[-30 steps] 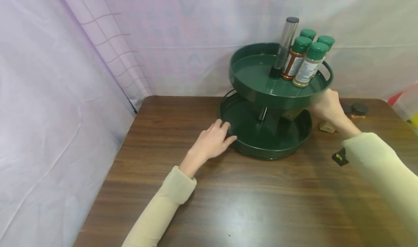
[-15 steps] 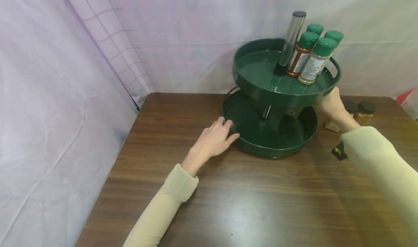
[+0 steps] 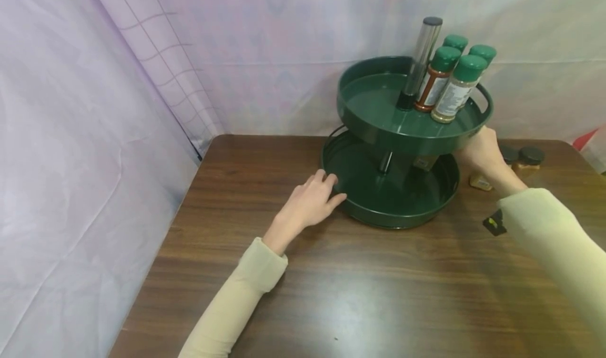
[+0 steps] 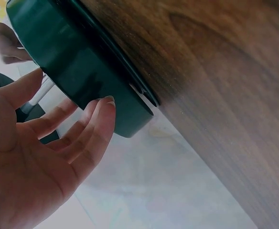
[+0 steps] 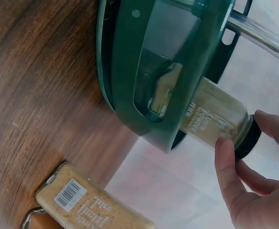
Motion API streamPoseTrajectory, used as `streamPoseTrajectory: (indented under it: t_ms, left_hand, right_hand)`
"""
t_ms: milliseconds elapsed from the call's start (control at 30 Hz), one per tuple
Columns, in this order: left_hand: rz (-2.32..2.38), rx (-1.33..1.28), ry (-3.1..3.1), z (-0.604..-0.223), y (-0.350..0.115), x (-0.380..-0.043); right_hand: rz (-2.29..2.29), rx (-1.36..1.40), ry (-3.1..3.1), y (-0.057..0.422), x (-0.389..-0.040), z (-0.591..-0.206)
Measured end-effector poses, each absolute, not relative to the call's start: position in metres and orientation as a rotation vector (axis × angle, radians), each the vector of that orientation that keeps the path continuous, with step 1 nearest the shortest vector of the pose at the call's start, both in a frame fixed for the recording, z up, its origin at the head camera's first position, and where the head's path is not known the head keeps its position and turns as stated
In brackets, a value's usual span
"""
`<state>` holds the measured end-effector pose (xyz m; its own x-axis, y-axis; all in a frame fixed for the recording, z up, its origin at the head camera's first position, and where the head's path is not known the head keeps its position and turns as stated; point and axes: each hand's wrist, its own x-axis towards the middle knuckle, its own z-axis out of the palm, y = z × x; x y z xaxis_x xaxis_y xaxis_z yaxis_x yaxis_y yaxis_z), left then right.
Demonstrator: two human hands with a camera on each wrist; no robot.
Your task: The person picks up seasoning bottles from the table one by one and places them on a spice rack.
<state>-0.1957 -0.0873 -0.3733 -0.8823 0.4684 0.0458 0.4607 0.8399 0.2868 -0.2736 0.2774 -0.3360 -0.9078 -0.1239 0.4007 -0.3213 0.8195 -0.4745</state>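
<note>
A green two-tier turntable [image 3: 393,220] stands on the table. Near the left of its lower tray is my left hand [image 3: 307,197]. In the left wrist view, this hand's loosely bent fingers [image 4: 101,119] touch the tray's outer wall [image 4: 82,62]. My right hand [image 3: 480,150] reaches under the upper tray [image 3: 379,98], partly hidden by it. The right wrist view shows its thumb and fingers pinching the black lid of a clear spice jar [image 5: 218,112] with tan powder. The jar is inside the lower tray, behind the wall's handle opening [image 5: 166,86].
Several green-capped spice bottles [image 3: 452,98] stand on the upper tray beside the clear post [image 3: 421,58]. Right of the turntable are two black-lidded jars [image 3: 530,158] and a jar of tan powder lying down [image 3: 480,182]. A small black item [image 3: 494,223] lies by the right sleeve.
The head view shifted slightly, so the turntable appears a little further right and higher. Both hands keep nearly the same places at the turntable.
</note>
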Motion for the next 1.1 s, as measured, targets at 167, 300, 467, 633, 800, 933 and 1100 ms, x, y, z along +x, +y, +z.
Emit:
streamPoseTrajectory:
  t_ms: [167, 300, 467, 633, 800, 933, 1100]
  left_hand:
    - [0.457, 0.764, 2.994, -0.373, -0.087, -0.196]
    - [0.455, 0.776, 3.001, -0.373, -0.086, -0.196]
    - [0.44, 0.776, 3.007, -0.374, -0.086, -0.196]
    - [0.429, 0.77, 3.011, -0.375, -0.087, -0.196]
    - [0.434, 0.76, 3.009, -0.375, -0.087, -0.196]
    - [0.437, 0.763, 3.005, -0.374, -0.087, -0.197]
    - [0.443, 0.771, 3.003, -0.375, -0.086, -0.197]
  right_hand:
    - [0.741, 0.226, -2.69, 0.279, -0.265, -0.326]
    - [0.774, 0.122, -2.716, 0.284, -0.255, -0.321]
    - [0.911, 0.055, -2.752, 0.294, -0.242, -0.318]
    - [1.008, 0.039, -2.726, 0.308, -0.235, -0.314]
    - [1.062, -0.031, -2.709, 0.323, -0.231, -0.309]
    - [0.985, -0.115, -2.715, 0.334, -0.228, -0.308]
    - [0.904, -0.183, -2.721, 0.347, -0.225, -0.309]
